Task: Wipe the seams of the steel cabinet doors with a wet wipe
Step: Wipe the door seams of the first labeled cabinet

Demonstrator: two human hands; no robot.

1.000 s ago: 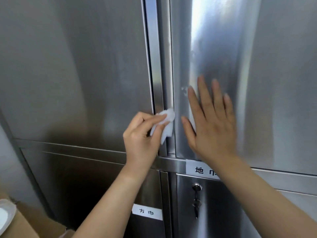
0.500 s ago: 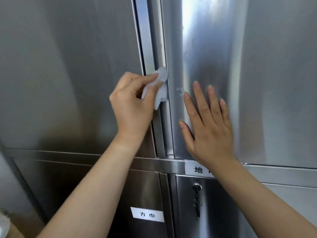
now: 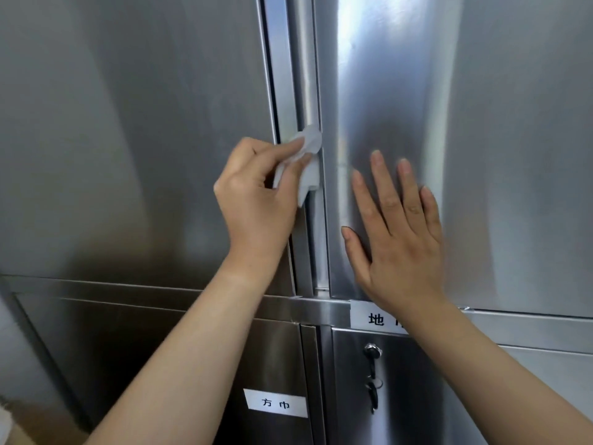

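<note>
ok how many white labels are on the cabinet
2. One label is on the lower left door; the other label is on the horizontal rail, partly covered by the right forearm. More could be out of frame.

Some kind of commercial back-of-house storage spot, I'd say

I'm facing tall brushed steel cabinet doors [image 3: 160,123], with a printed label [image 3: 275,403] reading 方巾 on a lower one, another label [image 3: 373,317] partly hidden, and keys [image 3: 372,391] hanging in a lock [image 3: 372,350].

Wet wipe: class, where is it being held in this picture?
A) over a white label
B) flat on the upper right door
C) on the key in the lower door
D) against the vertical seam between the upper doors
D: the left hand pinches the wet wipe against the vertical seam, while the right hand lies flat on the upper right door.
</note>
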